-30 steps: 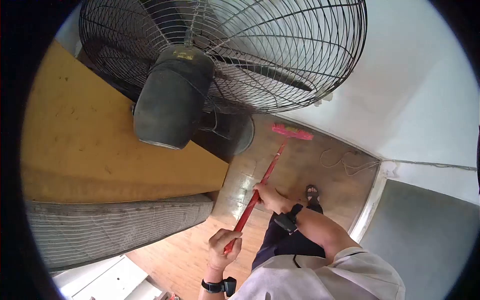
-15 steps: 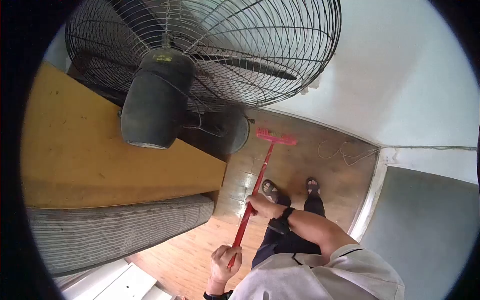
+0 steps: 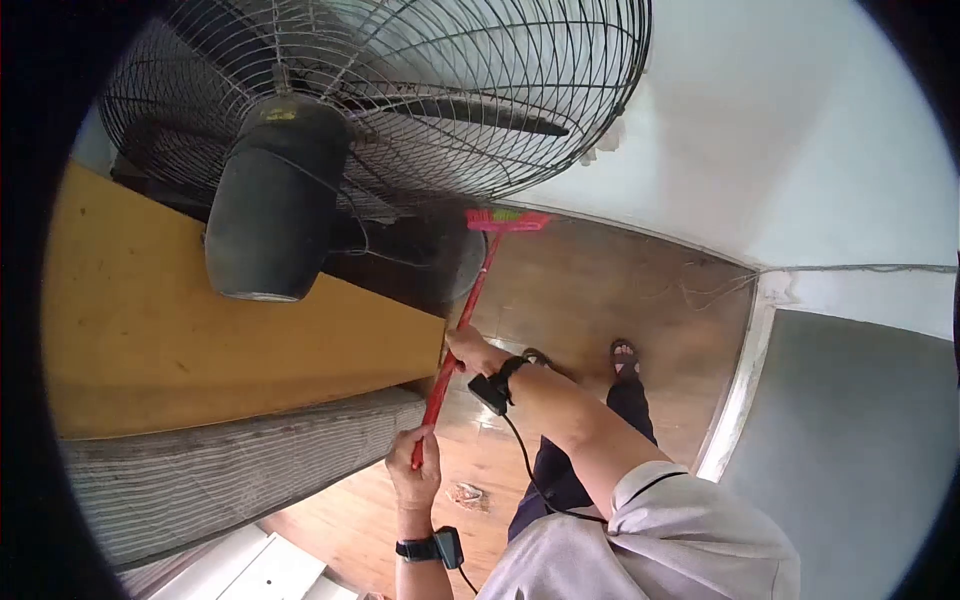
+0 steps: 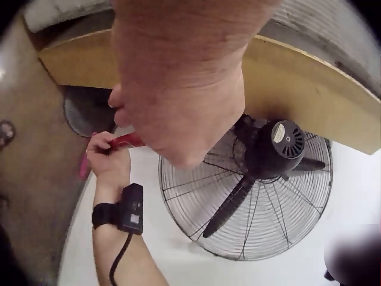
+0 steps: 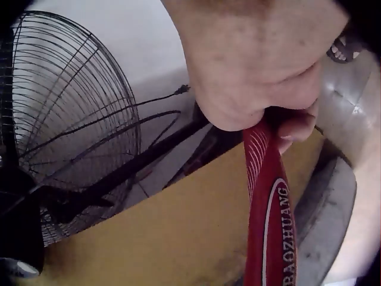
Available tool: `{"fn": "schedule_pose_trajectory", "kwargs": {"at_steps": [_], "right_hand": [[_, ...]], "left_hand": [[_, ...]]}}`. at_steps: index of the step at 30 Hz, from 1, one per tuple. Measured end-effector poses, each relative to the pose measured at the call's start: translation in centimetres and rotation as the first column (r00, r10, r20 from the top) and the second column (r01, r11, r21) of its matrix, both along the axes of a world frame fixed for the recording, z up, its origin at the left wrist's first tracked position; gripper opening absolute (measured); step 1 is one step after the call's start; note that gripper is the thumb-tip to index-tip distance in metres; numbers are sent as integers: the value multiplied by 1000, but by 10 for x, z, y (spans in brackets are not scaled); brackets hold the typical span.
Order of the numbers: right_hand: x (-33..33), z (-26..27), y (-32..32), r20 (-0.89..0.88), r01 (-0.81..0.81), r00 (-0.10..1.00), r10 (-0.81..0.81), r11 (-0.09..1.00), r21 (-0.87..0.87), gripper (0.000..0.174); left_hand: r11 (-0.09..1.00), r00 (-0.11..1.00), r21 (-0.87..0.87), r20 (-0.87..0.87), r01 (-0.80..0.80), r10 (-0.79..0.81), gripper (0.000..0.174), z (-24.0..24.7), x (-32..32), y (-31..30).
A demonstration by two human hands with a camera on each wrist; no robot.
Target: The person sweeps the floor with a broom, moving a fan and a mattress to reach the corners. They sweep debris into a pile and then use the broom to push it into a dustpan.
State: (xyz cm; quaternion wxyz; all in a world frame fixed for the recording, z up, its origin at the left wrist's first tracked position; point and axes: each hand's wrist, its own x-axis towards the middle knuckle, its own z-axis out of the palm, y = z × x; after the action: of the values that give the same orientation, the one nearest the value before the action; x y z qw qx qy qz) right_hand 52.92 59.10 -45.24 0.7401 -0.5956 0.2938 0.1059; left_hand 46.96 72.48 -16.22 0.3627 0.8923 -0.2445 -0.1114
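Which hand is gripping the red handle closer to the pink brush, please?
The right hand: it grips partway along the handle, while the left hand holds the end farther from the brush.

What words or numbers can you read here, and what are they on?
"AOZHUANG": red broom handle; the letter before it looks like B.
Yellow mark on the fan motor: too blurred.
Pale sticker, also on the motor: too blurred.
Label on the black wrist box: too small.
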Motion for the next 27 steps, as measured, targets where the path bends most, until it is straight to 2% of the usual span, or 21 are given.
{"fn": "schedule_pose_trajectory", "kwargs": {"at_steps": [1,2,4,6,8,9,13,14,15,16,18,20,21,22,23,24,26,27], "right_hand": [[-15,54,-11,-248,107,967,-59,977,184,24],[-32,91,-15,-485,251,872,-65,910,330,24],[-74,94,5,-465,285,881,-85,880,380,22],[-107,112,10,-487,239,873,-22,891,387,20],[-123,136,15,-507,327,856,-103,867,376,24],[-129,134,14,-420,256,906,-58,864,433,24],[-107,128,0,-293,238,950,-111,864,444,24],[-92,129,-9,-313,321,931,-187,828,460,22],[-74,115,-12,-312,318,929,-199,858,403,20],[-59,109,-26,-266,231,959,-102,826,515,17],[-38,88,-33,-345,284,929,-131,852,440,11],[-50,78,-40,-298,174,954,-26,858,483,12],[-64,74,-32,-329,192,944,-28,857,477,12],[-84,69,-21,-359,210,933,-32,858,469,13],[-107,91,-24,-382,188,924,18,848,495,15],[-124,93,-13,-471,193,882,32,886,421,16],[-161,95,-7,-396,62,896,200,827,558,16],[-169,112,-9,-433,173,894,119,799,576,15]], "left_hand": [[1000,998,24,-68,-16,18,10,4,-13,8],[998,990,50,-135,-29,36,10,9,-28,19],[997,985,77,-174,-3,16,11,20,-54,40],[999,979,39,-204,2,6,11,41,-79,48],[999,980,34,-198,30,-23,13,59,-90,55],[998,979,37,-200,59,-51,14,64,-92,59],[998,991,-9,-120,63,-63,15,49,-69,55],[996,993,-4,-81,88,-88,13,43,-56,44],[998,994,-57,-111,12,-18,11,28,-48,37],[998,992,-41,-117,-49,44,11,22,-41,20],[998,996,44,-75,-41,44,12,8,-38,-9],[1000,999,25,-40,18,-17,13,10,-54,-11],[998,997,5,17,70,-70,15,14,-60,-10],[991,992,56,-25,122,-121,17,19,-72,3],[982,982,81,-93,173,-166,16,29,-84,13],[976,973,37,-93,215,-211,17,31,-96,23],[967,965,63,-107,245,-238,19,49,-109,39],[954,951,71,-130,292,-281,18,58,-110,43]]}}
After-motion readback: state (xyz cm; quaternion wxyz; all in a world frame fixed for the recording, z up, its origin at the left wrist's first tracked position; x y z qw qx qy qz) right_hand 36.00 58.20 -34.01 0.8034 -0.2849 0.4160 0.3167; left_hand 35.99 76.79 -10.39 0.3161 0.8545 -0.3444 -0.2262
